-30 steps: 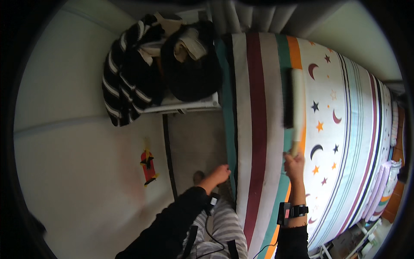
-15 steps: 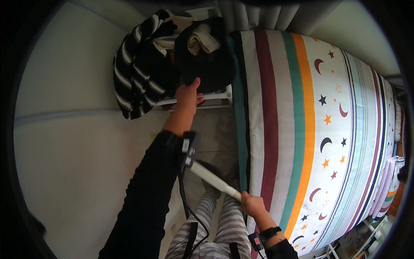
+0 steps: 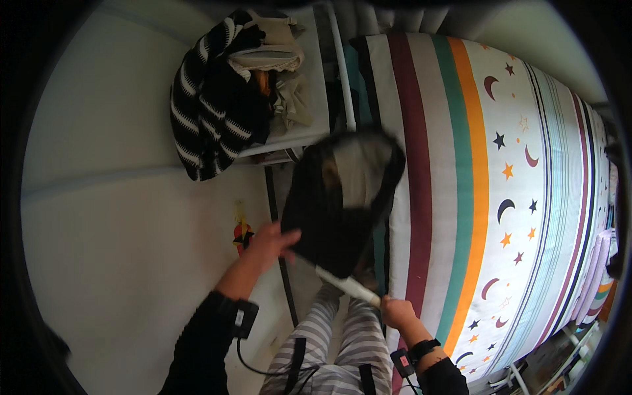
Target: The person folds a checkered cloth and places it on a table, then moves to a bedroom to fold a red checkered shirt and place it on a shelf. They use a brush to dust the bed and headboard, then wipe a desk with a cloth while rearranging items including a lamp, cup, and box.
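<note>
My left hand is closed on the lower left edge of a black bag-like thing, blurred by motion, with pale cloth showing in its upper part. It hangs above my legs, between the shelf and the bed. My right hand grips the end of a white stick-like handle. The other end of the handle passes behind the black thing, so what it leads to is hidden.
A white shelf carries a black-and-white striped knit and beige clothes. To the right lies a bed with a striped, star-patterned cover. A red and yellow item is by the wall on the left.
My left hand has drawn the black thing off the shelf toward me, uncovering beige clothes and the shelf's rail. My right hand still holds the handle, slightly farther right.
</note>
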Demonstrator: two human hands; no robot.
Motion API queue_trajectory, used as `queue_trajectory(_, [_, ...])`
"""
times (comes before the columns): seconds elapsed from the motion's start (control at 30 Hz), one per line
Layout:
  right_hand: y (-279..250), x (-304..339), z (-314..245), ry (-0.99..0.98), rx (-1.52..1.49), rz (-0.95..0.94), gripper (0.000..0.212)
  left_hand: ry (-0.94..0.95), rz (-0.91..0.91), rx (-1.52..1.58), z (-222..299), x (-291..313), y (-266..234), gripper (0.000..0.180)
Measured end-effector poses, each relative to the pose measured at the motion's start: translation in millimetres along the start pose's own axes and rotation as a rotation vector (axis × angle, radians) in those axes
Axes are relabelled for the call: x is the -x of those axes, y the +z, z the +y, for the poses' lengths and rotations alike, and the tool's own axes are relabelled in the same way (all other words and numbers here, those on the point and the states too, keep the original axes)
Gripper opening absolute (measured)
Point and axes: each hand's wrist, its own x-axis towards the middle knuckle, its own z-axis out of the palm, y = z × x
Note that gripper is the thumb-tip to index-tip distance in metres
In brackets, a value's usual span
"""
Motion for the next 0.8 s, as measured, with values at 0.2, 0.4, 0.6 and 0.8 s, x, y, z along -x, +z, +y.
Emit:
queue_trajectory(0.2, [-18,-9,29,-0.074,0.103,0.351,0.014,-0.216,0.178,0.119,-90,2,-51,0.05])
queue_trajectory(0.4, [-64,-85,70,-0.158,0.185,0.56,0.021,-0.025,0.386,0.381,-132,-88,-94,0.043])
queue_trajectory(0.6, [-58,-111,73,-0.167,0.063,0.575,0.028,0.106,0.623,0.55,-132,-172,-126,0.047])
queue_trajectory(0.8, [-57,-117,83,-0.191,0.043,0.575,0.033,0.146,0.598,0.55,-116,-209,-130,0.049])
